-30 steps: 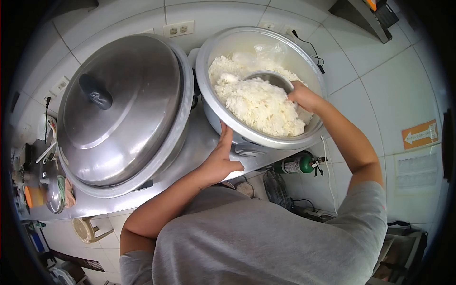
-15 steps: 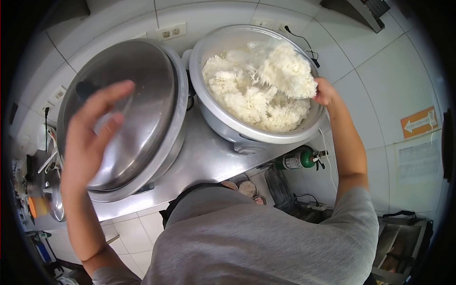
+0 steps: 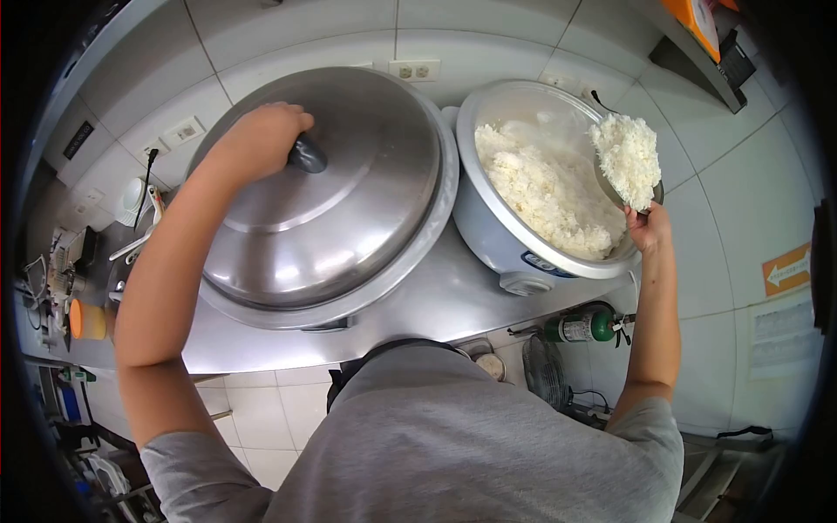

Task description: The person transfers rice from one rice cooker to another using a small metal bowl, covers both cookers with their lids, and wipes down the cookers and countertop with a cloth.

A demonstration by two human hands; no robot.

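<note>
My left hand (image 3: pixel 266 139) is closed round the dark handle (image 3: pixel 307 155) of the large domed metal lid (image 3: pixel 349 209), which sits on a wide pot at the left. My right hand (image 3: pixel 648 228) grips a metal bowl (image 3: pixel 656 193) by its lower edge, raised over the right rim of the rice cooker. White rice (image 3: pixel 628 157) is heaped in the bowl. More rice (image 3: pixel 549 187) lies in the open cooker (image 3: pixel 488 205), with some steam or clear film at its back.
Both vessels stand on a steel counter (image 3: pixel 261 349). Utensils and an orange container (image 3: pixel 87 320) are at the far left. Below the counter at the right are a green cylinder (image 3: pixel 602 325) and a fan (image 3: pixel 545 370). A shelf (image 3: pixel 697 65) juts from the wall at upper right.
My left hand has gone from the cooker's side to the lid handle and closed on it. My right hand has lifted the bowl of rice up and out to the right. The view has shifted.
</note>
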